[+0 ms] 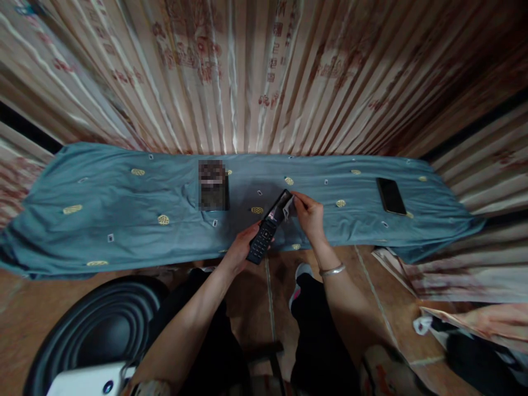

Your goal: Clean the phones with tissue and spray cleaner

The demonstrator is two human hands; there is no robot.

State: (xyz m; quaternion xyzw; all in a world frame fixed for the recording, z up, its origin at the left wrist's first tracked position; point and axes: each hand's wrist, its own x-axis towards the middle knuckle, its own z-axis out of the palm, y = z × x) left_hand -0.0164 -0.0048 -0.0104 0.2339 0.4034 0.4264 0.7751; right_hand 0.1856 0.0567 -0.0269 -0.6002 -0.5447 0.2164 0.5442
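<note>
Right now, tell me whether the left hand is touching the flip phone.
Touching. The head view shows the left hand gripping the open flip phone by its keypad half, the thumb against one edge.

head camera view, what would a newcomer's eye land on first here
Probably the open flip phone near the middle, held in the left hand while the right hand pinches a thin pale piece at its screen end. Next, perhaps, the teal cloth with yellow motifs stretching across the picture, with a dark flat device toward its right end. The black ridged round object at lower left also stands out.
</note>
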